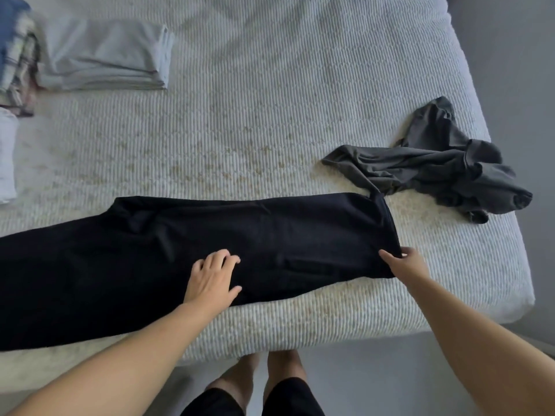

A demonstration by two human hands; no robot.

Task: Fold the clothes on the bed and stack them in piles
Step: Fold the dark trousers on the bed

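Head view: black garment (210, 244) lies flat lengthwise along near edge of bed (270, 130). Left hand (211, 280) rests on its middle, fingers spread and lightly bent. Right hand (404, 262) pinches its right end corner. Crumpled grey shirt (435, 166) just beyond that end. Folded pale stack (105, 55) far left.

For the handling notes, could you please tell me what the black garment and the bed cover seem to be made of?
Black garment: apparently a soft matte knit, lying flat with few creases. Bed cover: seemingly a ribbed or quilted white textile, judging by its fine rows of ridges.
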